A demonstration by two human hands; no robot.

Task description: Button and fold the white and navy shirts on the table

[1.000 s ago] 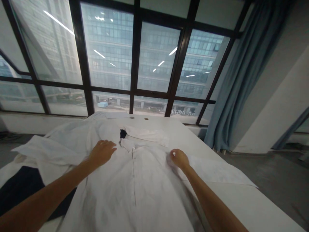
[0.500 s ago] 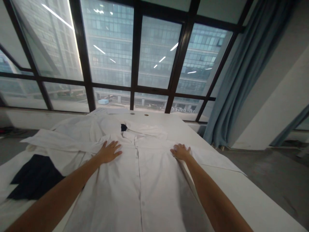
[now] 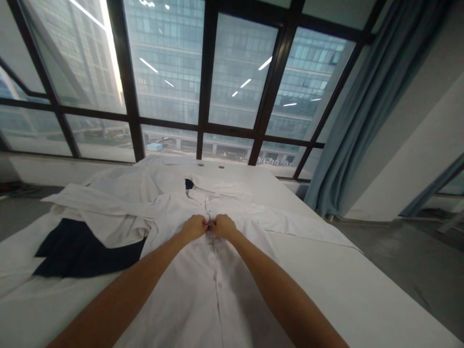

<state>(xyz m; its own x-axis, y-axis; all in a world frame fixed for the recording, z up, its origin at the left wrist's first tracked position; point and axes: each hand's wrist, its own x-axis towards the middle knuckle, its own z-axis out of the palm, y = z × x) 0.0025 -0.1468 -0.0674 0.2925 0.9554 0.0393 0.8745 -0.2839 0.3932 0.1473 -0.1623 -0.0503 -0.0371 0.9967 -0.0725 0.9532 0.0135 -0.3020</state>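
Both hands have drawn in from the shoulders of the white shirt (image 3: 203, 285), where they lay spread apart half a second ago, and now meet at the middle of the frame. Left hand (image 3: 195, 227) and right hand (image 3: 224, 225) sit knuckle to knuckle, fingers curled and pinched on the button placket (image 3: 216, 270) just below the collar (image 3: 217, 189); whether they grip a button or only cloth cannot be told.

That shirt lies front up along the centre of the frame, collar toward the window, one sleeve spread out to the right. More white cloth (image 3: 108, 203) lies rumpled at centre left, overlapping the shirt's far shoulder, and a dark navy garment (image 3: 83, 249) lies flat at lower left, partly under that cloth. No container shows.

All of it rests on a white table (image 3: 362, 295) that fills the lower frame and runs to the window wall. Black-framed windows (image 3: 203, 77) span the upper frame, with a glass office block outside. A blue-grey curtain (image 3: 362, 106) hangs at upper right beside a white wall (image 3: 416, 159), and grey floor (image 3: 409, 261) shows at right.
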